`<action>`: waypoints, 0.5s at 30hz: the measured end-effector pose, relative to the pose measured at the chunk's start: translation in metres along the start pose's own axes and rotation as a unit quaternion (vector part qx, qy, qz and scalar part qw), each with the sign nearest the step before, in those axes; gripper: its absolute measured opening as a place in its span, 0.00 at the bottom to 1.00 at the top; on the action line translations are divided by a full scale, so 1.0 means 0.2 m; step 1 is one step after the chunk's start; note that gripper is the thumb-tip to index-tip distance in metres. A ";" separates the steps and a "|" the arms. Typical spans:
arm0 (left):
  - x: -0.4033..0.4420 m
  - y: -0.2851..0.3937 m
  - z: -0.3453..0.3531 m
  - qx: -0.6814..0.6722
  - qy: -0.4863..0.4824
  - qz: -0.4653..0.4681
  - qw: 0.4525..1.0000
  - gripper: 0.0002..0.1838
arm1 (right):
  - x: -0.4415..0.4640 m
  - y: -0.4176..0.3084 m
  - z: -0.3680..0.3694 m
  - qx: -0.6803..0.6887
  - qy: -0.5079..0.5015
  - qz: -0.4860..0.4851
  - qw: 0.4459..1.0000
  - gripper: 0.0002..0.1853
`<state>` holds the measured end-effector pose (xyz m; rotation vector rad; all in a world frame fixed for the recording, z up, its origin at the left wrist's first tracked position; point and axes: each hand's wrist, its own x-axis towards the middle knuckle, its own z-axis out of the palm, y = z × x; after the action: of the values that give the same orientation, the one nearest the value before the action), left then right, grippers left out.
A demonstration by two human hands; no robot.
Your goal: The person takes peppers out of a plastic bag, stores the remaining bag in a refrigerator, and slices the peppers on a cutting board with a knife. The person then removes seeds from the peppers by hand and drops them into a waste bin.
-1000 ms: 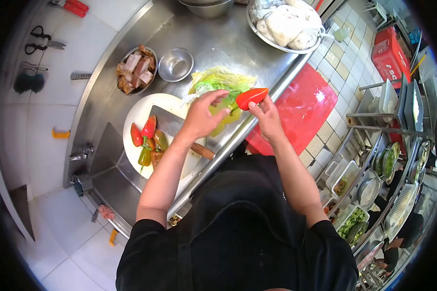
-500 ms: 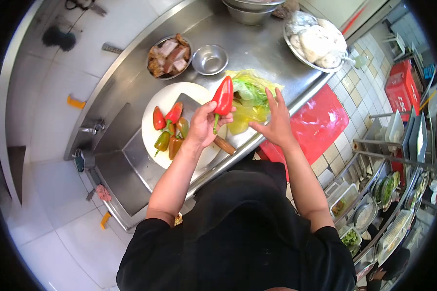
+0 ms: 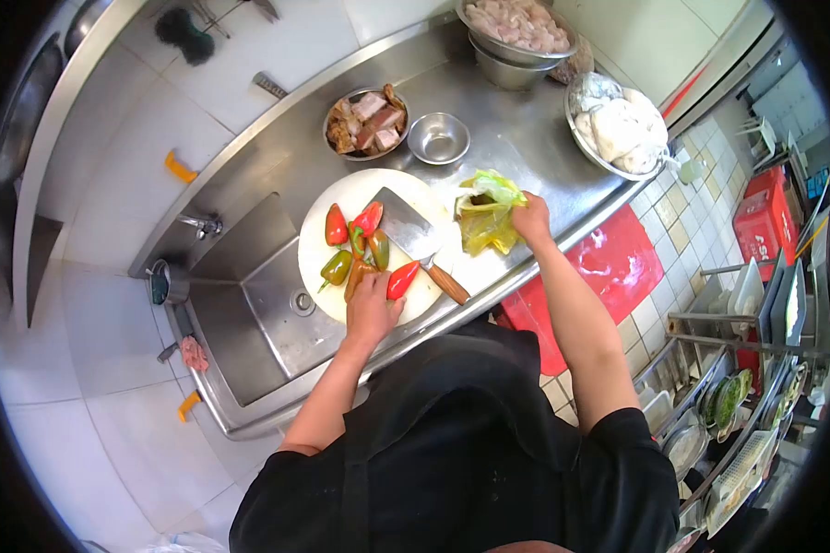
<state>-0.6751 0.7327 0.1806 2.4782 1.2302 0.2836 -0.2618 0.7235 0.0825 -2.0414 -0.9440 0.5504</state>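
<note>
My left hand [image 3: 372, 311] is low on the front of the round white cutting board [image 3: 429, 194], its fingers curled at the stem end of a red pepper [image 3: 403, 279]. Several other peppers, red, green and brownish, lie just beyond it; one green pepper [image 3: 337, 267] is at the left. Part of a brownish pepper is covered by my fingers. A cleaver [image 3: 404, 226] rests flat on the board, its wooden handle over the near edge. Off the board's right side, my right hand [image 3: 531, 221] grips a crumpled yellow-green plastic bag [image 3: 489, 226].
Behind the board stand a bowl of meat chunks [image 3: 367, 122] and a small steel bowl [image 3: 439, 138]. Farther back are stacked bowls with pale meat pieces [image 3: 516, 26] and a bowl of white bagged items [image 3: 622, 134]. A sink [image 3: 258, 318] lies left; a red lid-like surface [image 3: 599, 276] is right.
My left hand has lowered the red pepper from midair to the board beside the others. My right hand, spread open before, has closed on the plastic bag. The camera view has shifted.
</note>
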 end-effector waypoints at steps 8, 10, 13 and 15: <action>-0.02 0.02 0.07 -0.062 0.133 -0.054 0.988 0.31 | -0.50 -0.19 -0.46 0.328 0.176 0.075 0.925 0.16; 0.00 0.05 0.05 -0.077 0.160 -0.021 0.984 0.29 | -0.82 -0.28 -0.73 0.447 0.206 0.045 0.869 0.16; 0.05 0.04 0.08 -0.081 0.201 0.052 0.975 0.30 | -1.24 -0.19 -0.96 0.429 0.287 0.067 0.854 0.17; 0.09 0.08 0.09 -0.094 0.213 0.083 0.969 0.28 | -1.53 -0.07 -1.09 0.412 0.375 0.080 0.826 0.15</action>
<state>-0.6453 0.7338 0.1706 2.4280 1.0808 0.9724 -0.3188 0.3851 0.2369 -1.3226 -0.0073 0.1360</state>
